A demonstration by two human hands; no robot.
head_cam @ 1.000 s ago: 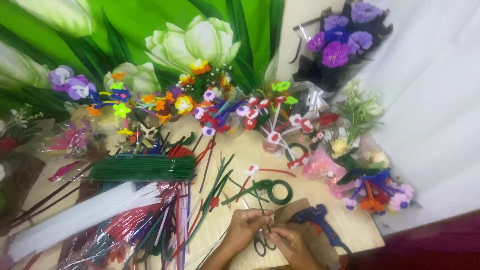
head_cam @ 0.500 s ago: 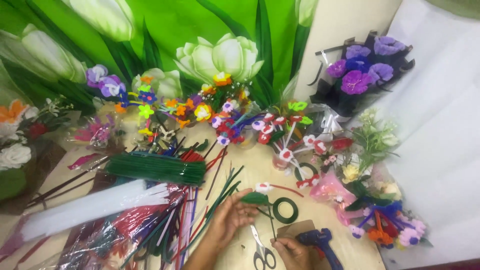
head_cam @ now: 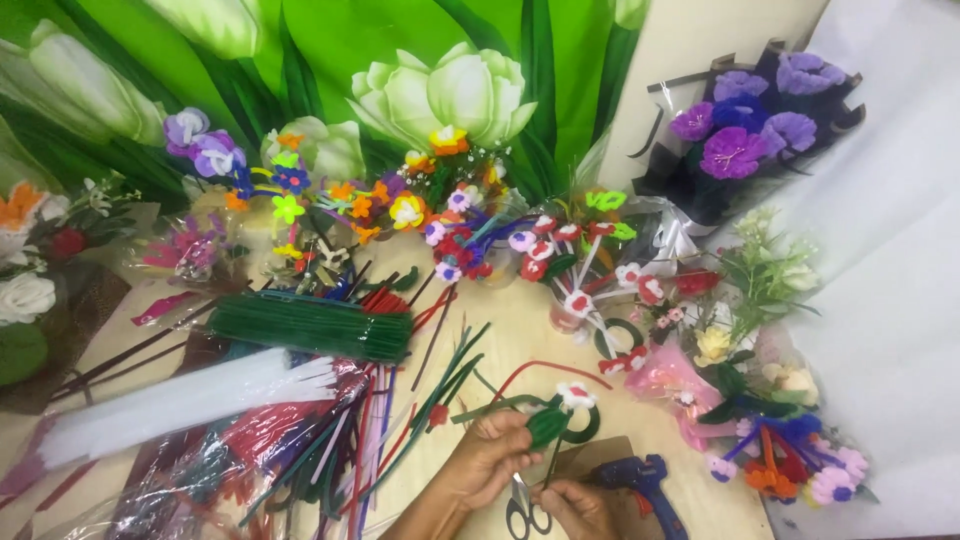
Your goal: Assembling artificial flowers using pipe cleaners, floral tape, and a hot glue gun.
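HANDS AT WORKTABLE: PIPE-CLEANER FLOWER IN GRIP

Left hand (head_cam: pixel 495 455) is closed around the green stem of a small pipe-cleaner flower (head_cam: pixel 575 397), white petals w/ red centre, head sitting just above the fingers and tilted to the right. Green wrapped part of the stem passes through the grip; thin end trails down toward the right hand (head_cam: pixel 580 503). Right hand sits low at frame bottom, fingers curled and pinching the lower end of that stem; exact hold partly hidden by frame edge. Scissors (head_cam: pixel 525 515) lie on the table between the two hands, handles toward the person, not held.

Roll of green floral tape (head_cam: pixel 586 425) lies directly behind the flower, partly covered by it. Blue glue gun (head_cam: pixel 645 480) rests on a brown card just right of the right hand, close but not touching.

Surroundings: wooden table (head_cam: pixel 500 320) crowded. Bundle of dark green stems (head_cam: pixel 310 327) lies across centre-left; bundle of white stems (head_cam: pixel 185 397) below it, nearer the left edge. Loose red and green pipe cleaners (head_cam: pixel 400 420) spread left of the left hand. Finished mixed-colour flowers (head_cam: pixel 470 230) stand in a row at the back. Purple bouquet in black wrap (head_cam: pixel 745 135) upper right. Pink-wrapped bouquet (head_cam: pixel 720 385) at the right edge of the table.
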